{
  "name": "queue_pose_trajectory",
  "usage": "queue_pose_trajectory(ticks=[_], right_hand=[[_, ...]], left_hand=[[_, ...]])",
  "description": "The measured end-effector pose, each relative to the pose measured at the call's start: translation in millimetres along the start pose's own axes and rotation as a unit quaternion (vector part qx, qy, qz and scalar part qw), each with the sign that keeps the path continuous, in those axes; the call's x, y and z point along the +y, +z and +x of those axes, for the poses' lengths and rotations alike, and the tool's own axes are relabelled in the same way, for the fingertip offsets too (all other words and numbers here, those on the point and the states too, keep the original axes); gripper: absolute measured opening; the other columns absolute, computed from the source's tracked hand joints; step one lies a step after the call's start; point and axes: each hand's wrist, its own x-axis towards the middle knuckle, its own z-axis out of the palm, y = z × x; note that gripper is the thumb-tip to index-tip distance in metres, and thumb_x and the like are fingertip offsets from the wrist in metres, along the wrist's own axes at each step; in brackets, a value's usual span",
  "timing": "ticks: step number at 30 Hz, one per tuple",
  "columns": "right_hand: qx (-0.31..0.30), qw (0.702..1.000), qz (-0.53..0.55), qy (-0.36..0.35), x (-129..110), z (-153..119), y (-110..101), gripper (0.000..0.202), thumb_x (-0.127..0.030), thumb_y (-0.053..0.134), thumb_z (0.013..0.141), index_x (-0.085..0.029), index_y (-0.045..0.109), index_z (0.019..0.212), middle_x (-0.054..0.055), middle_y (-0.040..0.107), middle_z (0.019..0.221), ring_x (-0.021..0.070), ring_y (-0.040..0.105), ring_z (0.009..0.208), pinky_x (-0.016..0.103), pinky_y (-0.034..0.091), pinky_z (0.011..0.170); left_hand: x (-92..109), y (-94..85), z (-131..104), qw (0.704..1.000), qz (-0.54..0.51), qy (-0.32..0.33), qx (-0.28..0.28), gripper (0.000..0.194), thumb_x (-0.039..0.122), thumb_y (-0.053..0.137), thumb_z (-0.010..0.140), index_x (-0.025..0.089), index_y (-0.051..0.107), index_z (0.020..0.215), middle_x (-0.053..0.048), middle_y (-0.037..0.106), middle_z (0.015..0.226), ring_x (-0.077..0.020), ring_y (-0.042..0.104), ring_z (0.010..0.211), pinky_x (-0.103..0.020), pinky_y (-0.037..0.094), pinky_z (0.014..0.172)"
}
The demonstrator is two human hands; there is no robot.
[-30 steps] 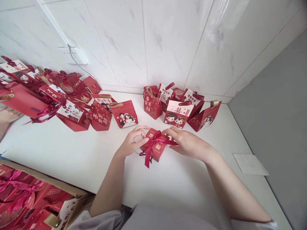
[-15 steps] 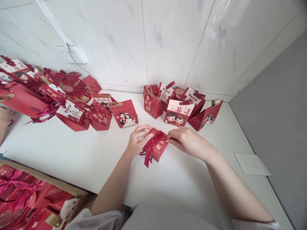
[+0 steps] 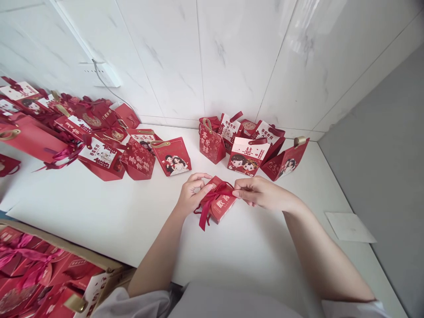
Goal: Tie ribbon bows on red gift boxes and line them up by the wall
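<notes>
A small red gift box [image 3: 222,210] with pale lettering lies on the white table [image 3: 159,221], a crimson ribbon [image 3: 212,199] tied across it. My left hand [image 3: 193,192] grips the box's left side, thumb on its top face and fingers at the far edge. Between the thumb and fingers of my right hand [image 3: 253,192] is pinched the right end of the ribbon, at the box's right side. One ribbon tail hangs down over the near side, and a dark red cord shows at the lower left corner.
Behind the box stand several red gift boxes [image 3: 247,154] with handles, against the tiled wall [image 3: 179,57]. More boxes [image 3: 102,157] crowd the left. A carton [image 3: 109,263] of ribboned boxes is at lower left. A white card [image 3: 349,226] lies at the table's right edge.
My right hand has moved slightly right, drawing the ribbon end outward. My left hand keeps its hold. Another person's hand at the far left has gone, and a red box shows there.
</notes>
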Motion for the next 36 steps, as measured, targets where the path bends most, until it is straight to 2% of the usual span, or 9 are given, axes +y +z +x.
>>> queue_pose_trajectory(ticks=[4,7,11,15,19,24,28,33,36], right_hand=[[-0.022,0.997,-0.003,0.079,8.0,5.0,0.8,0.032,-0.045,0.044,0.096,-0.022,0.047,0.072,-0.004,0.058,0.057,0.0130,0.056,0.050,0.025,0.042,0.052],[-0.021,0.994,-0.016,0.106,8.5,5.0,3.0,0.036,-0.046,0.042,0.095,-0.022,0.048,0.069,-0.003,0.061,0.055,0.0143,0.058,0.048,0.026,0.043,0.051],[-0.039,0.993,0.052,0.096,2.6,2.7,4.9,0.042,-0.052,0.046,0.093,-0.020,0.049,0.066,0.000,0.065,0.058,0.0150,0.062,0.052,0.026,0.047,0.054],[-0.010,0.994,0.057,0.093,1.9,3.1,6.7,0.047,-0.060,0.050,0.090,-0.020,0.052,0.066,0.001,0.067,0.060,0.0156,0.064,0.054,0.025,0.048,0.054],[-0.019,0.995,0.025,0.098,6.7,4.6,7.3,0.043,-0.055,0.052,0.089,-0.019,0.054,0.065,0.001,0.066,0.058,0.0149,0.063,0.051,0.024,0.047,0.050],[-0.056,0.992,0.067,0.094,7.8,5.4,5.0,0.045,-0.051,0.050,0.090,-0.020,0.048,0.059,-0.001,0.060,0.052,0.0132,0.058,0.046,0.023,0.045,0.047],[-0.055,0.990,0.053,0.121,7.9,6.0,5.7,0.043,-0.048,0.052,0.088,-0.020,0.047,0.055,0.000,0.060,0.050,0.0144,0.058,0.046,0.025,0.044,0.048],[-0.050,0.984,-0.042,0.165,14.6,-4.8,-3.2,0.039,-0.047,0.055,0.086,-0.020,0.056,0.058,0.003,0.067,0.061,0.0176,0.063,0.052,0.028,0.043,0.052],[-0.015,0.990,-0.047,0.129,20.5,-9.7,-14.4,0.032,-0.053,0.060,0.084,-0.022,0.065,0.081,0.004,0.071,0.083,0.0200,0.065,0.070,0.029,0.045,0.058]], left_hand=[[-1.7,1.1,0.1,1.000,-0.009,-0.013,-0.017,0.041,0.037,0.060,0.089,0.017,0.046,0.055,-0.008,0.063,0.115,-0.0204,0.060,0.106,-0.038,0.044,0.100],[-1.5,0.3,0.1,0.999,-0.014,-0.020,-0.025,0.042,0.039,0.059,0.089,0.017,0.046,0.056,-0.008,0.063,0.117,-0.0211,0.059,0.107,-0.039,0.043,0.102],[-1.1,-2.5,-0.1,0.997,-0.043,-0.034,-0.046,0.042,0.039,0.058,0.090,0.017,0.047,0.056,-0.008,0.061,0.121,-0.0213,0.059,0.107,-0.040,0.043,0.103],[-1.7,-3.1,-0.7,0.996,-0.062,-0.028,-0.050,0.040,0.037,0.058,0.090,0.016,0.048,0.057,-0.008,0.060,0.121,-0.0210,0.060,0.108,-0.040,0.042,0.104],[-1.4,-0.6,-0.8,0.998,-0.046,-0.031,-0.035,0.041,0.034,0.058,0.090,0.016,0.046,0.055,-0.007,0.061,0.119,-0.0201,0.061,0.106,-0.038,0.043,0.101],[1.4,3.9,0.0,0.999,-0.019,-0.028,-0.016,0.040,0.028,0.057,0.089,0.017,0.042,0.054,-0.007,0.063,0.116,-0.0187,0.062,0.102,-0.037,0.045,0.096],[1.8,5.6,0.7,0.999,-0.020,-0.026,-0.016,0.041,0.027,0.059,0.088,0.017,0.039,0.053,-0.007,0.064,0.116,-0.0196,0.062,0.101,-0.037,0.046,0.093],[-1.2,2.6,1.3,0.997,-0.045,-0.052,-0.019,0.040,0.037,0.058,0.089,0.017,0.049,0.055,-0.008,0.064,0.117,-0.0208,0.063,0.103,-0.039,0.047,0.097],[-2.7,2.5,1.4,0.995,-0.080,-0.062,-0.023,0.037,0.040,0.054,0.092,0.017,0.063,0.065,-0.009,0.064,0.117,-0.0212,0.062,0.106,-0.037,0.047,0.098]])
